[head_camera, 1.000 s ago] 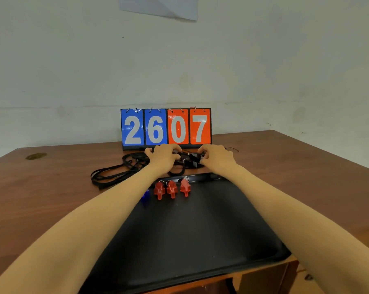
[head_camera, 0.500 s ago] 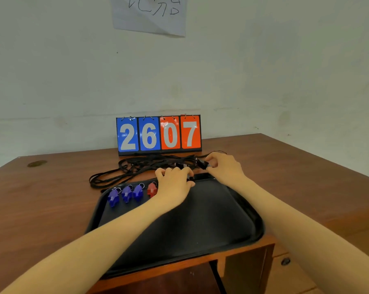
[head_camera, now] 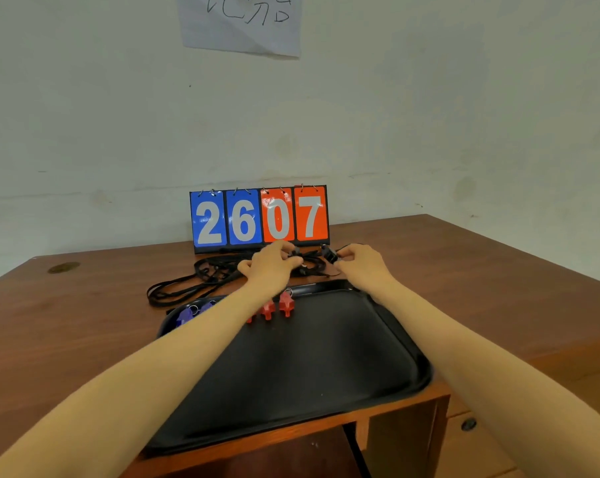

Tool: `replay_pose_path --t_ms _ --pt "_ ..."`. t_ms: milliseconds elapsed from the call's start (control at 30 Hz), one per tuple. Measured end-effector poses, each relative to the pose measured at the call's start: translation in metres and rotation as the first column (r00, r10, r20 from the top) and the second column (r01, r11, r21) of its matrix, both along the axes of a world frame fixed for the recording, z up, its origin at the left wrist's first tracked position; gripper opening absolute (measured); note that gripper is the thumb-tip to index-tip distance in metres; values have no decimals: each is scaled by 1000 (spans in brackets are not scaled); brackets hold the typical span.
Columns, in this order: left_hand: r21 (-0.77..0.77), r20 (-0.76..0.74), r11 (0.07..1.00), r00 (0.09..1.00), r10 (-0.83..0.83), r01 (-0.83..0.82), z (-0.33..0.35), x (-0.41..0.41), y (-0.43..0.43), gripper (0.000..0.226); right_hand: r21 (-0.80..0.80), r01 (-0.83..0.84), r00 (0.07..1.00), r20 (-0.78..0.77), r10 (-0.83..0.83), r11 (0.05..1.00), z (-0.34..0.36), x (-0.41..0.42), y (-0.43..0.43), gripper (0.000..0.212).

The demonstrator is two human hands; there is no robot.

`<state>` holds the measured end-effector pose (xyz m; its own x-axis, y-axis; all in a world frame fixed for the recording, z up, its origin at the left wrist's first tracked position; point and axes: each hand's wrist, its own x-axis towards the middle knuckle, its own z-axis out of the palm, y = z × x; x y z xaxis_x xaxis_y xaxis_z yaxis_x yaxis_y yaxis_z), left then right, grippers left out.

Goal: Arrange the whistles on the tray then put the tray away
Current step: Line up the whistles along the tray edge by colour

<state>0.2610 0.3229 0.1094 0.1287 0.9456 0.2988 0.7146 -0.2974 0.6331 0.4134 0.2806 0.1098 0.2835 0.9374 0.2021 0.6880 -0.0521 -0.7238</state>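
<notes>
A black tray [head_camera: 343, 357] lies on the wooden table, overhanging its front edge. Along the tray's far rim stand red whistles [head_camera: 286, 304] and, further left, blue whistles [head_camera: 185, 315], partly hidden by my left forearm. Behind the tray lies a tangle of black lanyards [head_camera: 202, 277]. My left hand [head_camera: 272, 265] reaches into the tangle, its fingers curled around a small dark piece on the cords. To the right, my right hand [head_camera: 358, 262] pinches a black whistle [head_camera: 329, 253] still attached to a cord.
A flip scoreboard [head_camera: 258, 217] reading 2607 stands behind the lanyards against the wall. A paper sheet [head_camera: 239, 22] hangs on the wall above. The table's open compartment [head_camera: 291, 453] shows below the tray, with a drawer knob [head_camera: 468, 424] at right.
My left hand left the tray's far rim and went back up into the lanyard tangle. The right hand stayed on the black whistle. The camera tilted upward a little.
</notes>
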Motion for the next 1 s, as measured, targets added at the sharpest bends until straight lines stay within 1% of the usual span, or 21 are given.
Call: replay_pose_path --t_ms 100,133,167,200,233,300,400,467,500,533,600,633,700,767,867,933,1000 --pt "-48 116 994 988 105 -100 12 -5 24 31 1 -6 998 -55 6 1000 6 -8 12 25" --pt "-113 194 991 977 94 -73 16 -8 30 31 -4 -7 998 -60 6 1000 8 -11 17 25" --pt "-215 289 977 956 55 9 18 -12 34 30 -11 -5 998 -65 5 1000 8 -14 21 25" --pt "-321 374 940 927 12 117 19 -15 34 30 -19 -7 997 -80 6 1000 9 -16 26 25" --pt "-384 420 903 907 -16 194 20 -17 33 30 -31 -12 994 -106 9 999 9 -19 30 25" --pt "-369 395 902 916 -67 225 19 -21 35 33 -57 -22 987 -160 12 998 8 -25 37 26" --pt "-305 365 928 926 -96 216 14 -26 36 36 -59 -31 991 -129 23 998 5 -32 43 26" --pt "-260 299 941 945 -135 217 10 -27 34 35 -33 -15 995 -100 12 999 5 -32 44 26" --pt "-228 231 949 959 -165 218 8 -25 29 35 -19 -4 996 -90 2 1000 5 -30 42 26" --pt "-189 148 957 970 -194 220 5 -23 24 33 -6 7 997 -81 -7 1000 5 -27 40 25" --pt "-55 -83 974 972 -222 218 -3 -17 5 31 10 14 998 -63 -13 1000 4 -18 34 24" --pt "16 -190 972 955 -226 233 -10 -14 -6 32 14 12 998 -54 -11 1000 2 -14 30 24" --pt "103 -342 957 913 -221 270 -24 -8 -24 35 20 15 999 -42 -14 1000 -2 -5 24 23" --pt "131 -448 950 872 -199 285 -37 -4 -31 37 27 21 999 -40 -20 999 -5 -1 20 24" --pt "91 -579 956 796 -177 279 -44 -2 -32 41 48 32 999 -36 -30 998 -2 2 12 27" --pt "108 -640 955 754 -145 276 -44 -1 -32 44 55 26 1000 -19 -25 998 0 4 8 28" --pt "130 -655 953 746 -124 273 -41 -3 -30 50 50 16 1000 -3 -16 999 1 4 6 29"
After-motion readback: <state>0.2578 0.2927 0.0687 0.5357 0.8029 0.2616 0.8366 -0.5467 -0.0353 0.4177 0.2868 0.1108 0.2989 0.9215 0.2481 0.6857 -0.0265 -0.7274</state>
